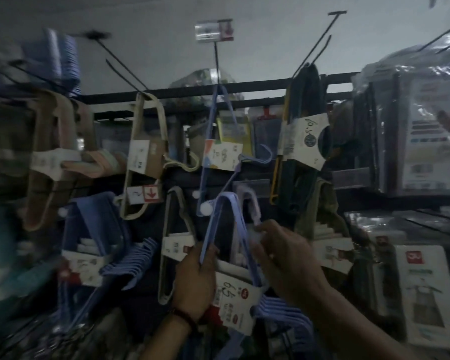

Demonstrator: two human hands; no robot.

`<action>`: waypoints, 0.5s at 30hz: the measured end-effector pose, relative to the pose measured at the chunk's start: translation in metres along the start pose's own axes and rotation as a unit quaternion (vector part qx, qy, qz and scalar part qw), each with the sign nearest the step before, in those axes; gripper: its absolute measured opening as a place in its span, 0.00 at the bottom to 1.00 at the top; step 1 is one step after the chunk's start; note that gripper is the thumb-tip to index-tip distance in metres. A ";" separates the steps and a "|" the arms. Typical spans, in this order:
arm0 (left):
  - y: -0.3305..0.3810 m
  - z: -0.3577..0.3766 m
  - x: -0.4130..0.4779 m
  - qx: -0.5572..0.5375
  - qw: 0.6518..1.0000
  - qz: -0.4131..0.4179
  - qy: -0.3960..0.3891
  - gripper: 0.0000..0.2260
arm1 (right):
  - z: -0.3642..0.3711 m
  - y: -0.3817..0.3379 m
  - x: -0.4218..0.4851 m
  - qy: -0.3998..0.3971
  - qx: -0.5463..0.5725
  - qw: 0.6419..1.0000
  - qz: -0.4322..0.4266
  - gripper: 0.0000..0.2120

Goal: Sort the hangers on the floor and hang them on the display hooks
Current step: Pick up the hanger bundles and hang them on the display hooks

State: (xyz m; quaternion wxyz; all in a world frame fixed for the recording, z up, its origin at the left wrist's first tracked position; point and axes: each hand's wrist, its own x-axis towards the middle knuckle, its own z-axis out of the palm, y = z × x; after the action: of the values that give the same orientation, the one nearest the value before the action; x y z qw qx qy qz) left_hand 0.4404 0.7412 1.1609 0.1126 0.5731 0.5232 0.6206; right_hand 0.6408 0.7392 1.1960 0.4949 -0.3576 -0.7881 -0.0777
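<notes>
Dimly, a crowded display wall is filling the view; the left hand and right hand are both clamping a pale blue hanger pack, raised before black display hooks.

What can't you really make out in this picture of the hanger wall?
- Hook tip under the blue hanger pack: hidden by the pack, head view.
- Left hand and right hand: fingertips hidden behind the pack.
- Label print: too small and dim.
- Items at far left: motion-blurred.
</notes>
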 end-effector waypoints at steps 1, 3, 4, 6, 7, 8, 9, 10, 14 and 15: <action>-0.008 -0.010 0.003 -0.005 1.000 -0.003 0.004 0.13 | 0.016 -0.016 0.003 -0.036 0.004 0.999 0.024 0.18; -0.022 -0.034 0.008 -0.007 1.000 -0.010 0.014 0.14 | 0.046 -0.047 0.011 -0.088 -0.007 0.995 0.054 0.22; -0.030 -0.048 0.009 -0.016 1.000 -0.016 0.019 0.14 | 0.062 -0.060 0.016 -0.102 -0.013 0.993 0.065 0.24; -0.047 -0.076 0.012 -0.027 0.999 -0.035 0.023 0.12 | 0.097 -0.084 0.025 -0.110 -0.014 0.991 0.073 0.25; -0.056 -0.091 0.014 -0.017 0.999 -0.046 0.023 0.12 | 0.115 -0.097 0.029 -0.117 -0.016 0.990 0.078 0.26; -0.065 -0.108 0.016 -0.009 0.998 -0.056 0.025 0.12 | 0.134 -0.109 0.034 -0.125 -0.020 0.988 0.088 0.26; -0.075 -0.125 0.020 0.000 0.998 -0.063 0.030 0.12 | 0.151 -0.123 0.039 -0.135 -0.024 0.986 0.098 0.26; -0.084 -0.142 0.024 0.004 0.997 -0.074 0.034 0.11 | 0.166 -0.137 0.044 -0.148 -0.032 0.983 0.104 0.26; -0.110 -0.212 0.037 0.002 0.997 -0.067 0.033 0.12 | 0.227 -0.191 0.067 -0.184 -0.090 0.975 0.088 0.29; -0.114 -0.231 0.038 0.001 0.998 -0.060 0.032 0.12 | 0.244 -0.205 0.074 -0.188 -0.102 0.973 0.087 0.28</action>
State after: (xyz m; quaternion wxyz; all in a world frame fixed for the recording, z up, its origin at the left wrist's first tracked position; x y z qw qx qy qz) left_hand 0.1839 0.6975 1.1418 0.1321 0.5202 0.5609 0.6304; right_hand 0.3140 0.7414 1.1840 0.3038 -0.4815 -0.8208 -0.0456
